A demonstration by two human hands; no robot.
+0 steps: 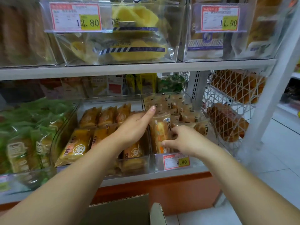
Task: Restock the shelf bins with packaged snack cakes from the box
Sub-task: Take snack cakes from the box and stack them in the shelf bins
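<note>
A clear-wrapped snack cake stands on end at the front of the right clear bin on the lower shelf. My right hand pinches its lower right side with curled fingers. My left hand lies flat with straight fingers against the pack's left side, at the divider between the bins. More tan snack cake packs fill the back of that bin. The cardboard box is at the bottom, flaps open, its inside hidden.
The middle bin holds orange-yellow cake packs, the left bin green packs. Price tag 9.90 on the right bin's front. A white wire basket of bread is to the right. Upper shelf bins hang overhead.
</note>
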